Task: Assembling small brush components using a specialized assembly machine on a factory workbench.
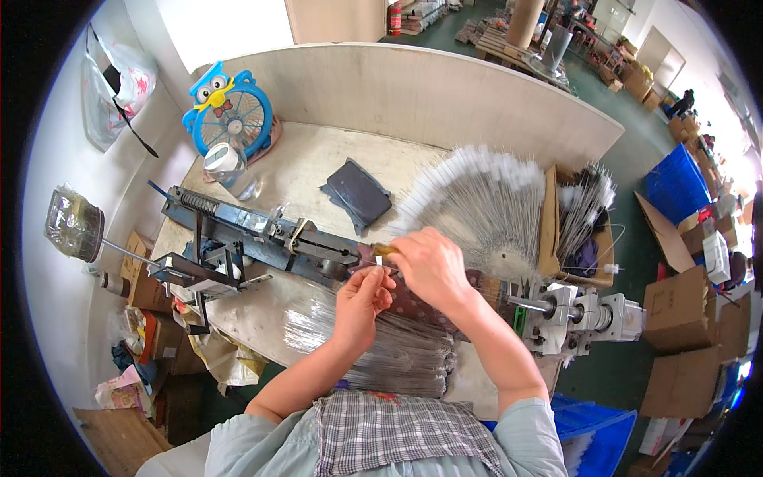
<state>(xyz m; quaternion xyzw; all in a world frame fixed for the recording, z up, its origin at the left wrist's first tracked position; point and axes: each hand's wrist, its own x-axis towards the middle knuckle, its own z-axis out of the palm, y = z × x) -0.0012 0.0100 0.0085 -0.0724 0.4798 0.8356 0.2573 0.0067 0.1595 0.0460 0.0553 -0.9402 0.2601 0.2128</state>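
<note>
My left hand (362, 304) is closed in a pinch at the middle of the bench, with a small white piece (379, 260) at its fingertips. Just above and to the right, my right hand (433, 265) curls around a short yellow-brown handle (385, 250); its far end is too small to make out. Both hands meet at the end of a long dark metal bench machine (262, 226). Under my forearms lies a thick bundle of thin metal wires (401, 354). Beyond my right hand, many white-tipped wire brushes (485, 199) are spread in a fan.
A cardboard box (550, 230) of more wire brushes stands right of the fan-shaped spread. Shafts and metal blocks (572, 314) sit at the bench's right end. At the back are a dark flat pad (358, 193), a clear jar (229, 168) and a blue fan (232, 119).
</note>
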